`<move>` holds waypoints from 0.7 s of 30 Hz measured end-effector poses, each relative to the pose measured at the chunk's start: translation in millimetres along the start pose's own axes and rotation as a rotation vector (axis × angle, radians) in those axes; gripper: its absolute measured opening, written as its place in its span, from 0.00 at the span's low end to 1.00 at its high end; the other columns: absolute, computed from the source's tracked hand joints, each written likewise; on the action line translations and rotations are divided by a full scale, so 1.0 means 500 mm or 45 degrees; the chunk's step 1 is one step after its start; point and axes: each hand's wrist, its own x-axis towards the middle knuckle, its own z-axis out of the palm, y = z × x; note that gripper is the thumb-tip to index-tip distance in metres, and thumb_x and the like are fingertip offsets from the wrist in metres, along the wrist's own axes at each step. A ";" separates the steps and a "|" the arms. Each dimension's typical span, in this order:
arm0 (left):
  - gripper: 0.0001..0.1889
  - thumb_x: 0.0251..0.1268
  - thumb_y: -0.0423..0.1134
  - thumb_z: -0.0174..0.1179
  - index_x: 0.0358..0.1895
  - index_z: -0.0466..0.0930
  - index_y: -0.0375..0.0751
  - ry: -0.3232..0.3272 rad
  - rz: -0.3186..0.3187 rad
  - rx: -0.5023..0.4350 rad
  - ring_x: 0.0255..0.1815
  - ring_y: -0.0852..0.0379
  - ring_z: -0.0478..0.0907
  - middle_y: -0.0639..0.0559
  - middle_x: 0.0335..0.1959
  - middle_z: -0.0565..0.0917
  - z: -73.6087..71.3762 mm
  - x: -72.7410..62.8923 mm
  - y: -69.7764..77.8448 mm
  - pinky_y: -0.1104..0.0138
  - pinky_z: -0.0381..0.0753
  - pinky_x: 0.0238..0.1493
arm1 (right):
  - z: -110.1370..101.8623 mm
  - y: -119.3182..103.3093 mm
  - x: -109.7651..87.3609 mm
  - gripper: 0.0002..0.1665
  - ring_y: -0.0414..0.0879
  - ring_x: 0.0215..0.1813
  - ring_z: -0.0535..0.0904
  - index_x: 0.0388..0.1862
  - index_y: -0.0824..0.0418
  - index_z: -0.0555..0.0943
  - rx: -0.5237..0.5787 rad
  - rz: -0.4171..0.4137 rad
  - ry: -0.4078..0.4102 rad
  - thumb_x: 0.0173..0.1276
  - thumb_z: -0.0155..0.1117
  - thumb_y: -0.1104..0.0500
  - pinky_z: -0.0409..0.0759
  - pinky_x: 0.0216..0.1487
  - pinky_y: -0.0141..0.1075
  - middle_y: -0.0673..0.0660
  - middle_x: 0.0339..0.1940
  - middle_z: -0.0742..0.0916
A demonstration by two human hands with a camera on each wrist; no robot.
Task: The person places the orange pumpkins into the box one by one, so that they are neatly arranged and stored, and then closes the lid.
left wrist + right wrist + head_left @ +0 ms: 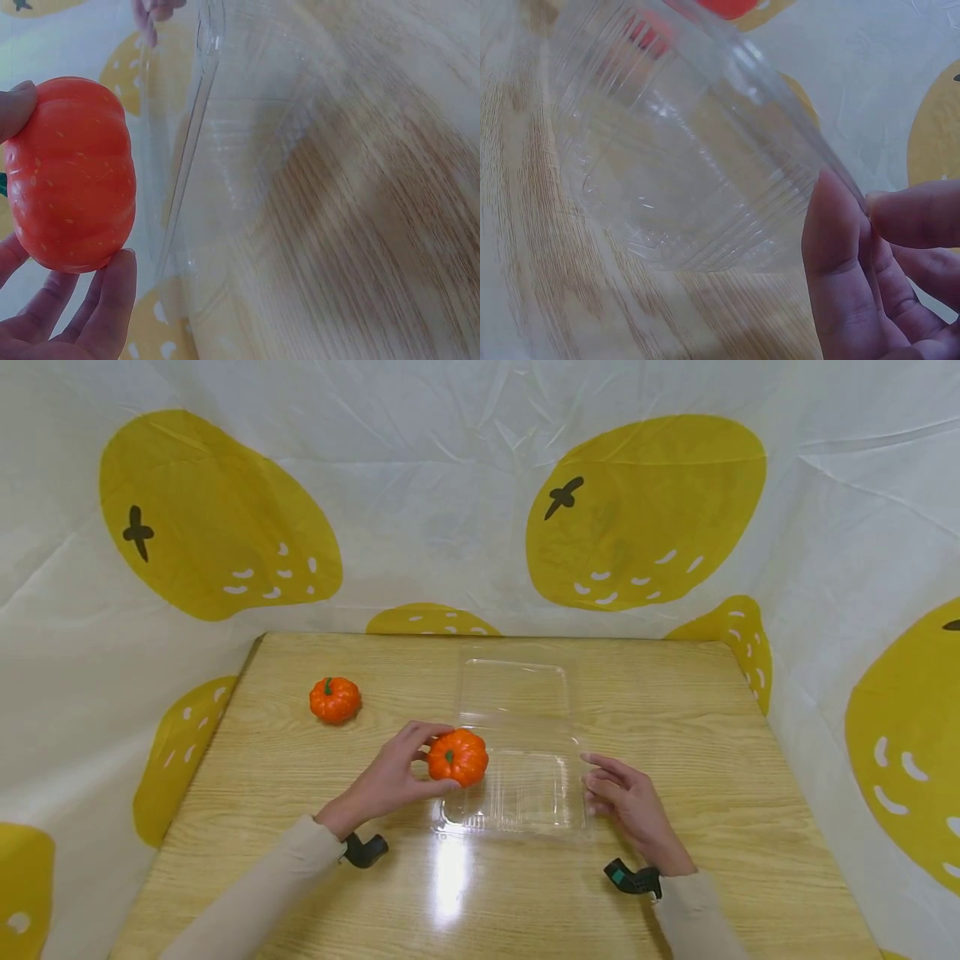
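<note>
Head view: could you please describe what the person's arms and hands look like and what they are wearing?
Both arms wear long, plain beige sleeves that end at the wrists. The left hand and right hand are bare, with no gloves or rings visible. A small black camera mount sits under each wrist; the right wrist mount shows a teal spot, while the left wrist mount is all black.
</note>
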 end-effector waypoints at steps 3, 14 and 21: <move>0.38 0.55 0.49 0.79 0.70 0.73 0.52 -0.008 0.008 0.014 0.59 0.54 0.78 0.51 0.62 0.77 0.003 0.003 0.002 0.59 0.86 0.61 | 0.006 0.000 0.001 0.29 0.37 0.36 0.85 0.71 0.71 0.72 0.007 -0.004 -0.005 0.74 0.65 0.66 0.88 0.33 0.30 0.46 0.38 0.88; 0.39 0.56 0.51 0.79 0.71 0.72 0.51 -0.049 0.025 0.034 0.61 0.55 0.77 0.53 0.63 0.76 0.019 0.017 0.012 0.62 0.86 0.61 | 0.025 0.003 0.009 0.31 0.36 0.36 0.85 0.73 0.72 0.71 0.017 0.010 -0.026 0.74 0.65 0.66 0.87 0.34 0.29 0.46 0.38 0.87; 0.38 0.57 0.51 0.78 0.71 0.73 0.50 -0.083 0.058 0.019 0.60 0.55 0.77 0.52 0.61 0.76 0.035 0.024 0.021 0.63 0.86 0.60 | 0.038 0.001 0.014 0.31 0.37 0.37 0.85 0.72 0.72 0.71 0.016 0.016 -0.032 0.74 0.65 0.65 0.87 0.35 0.29 0.47 0.39 0.88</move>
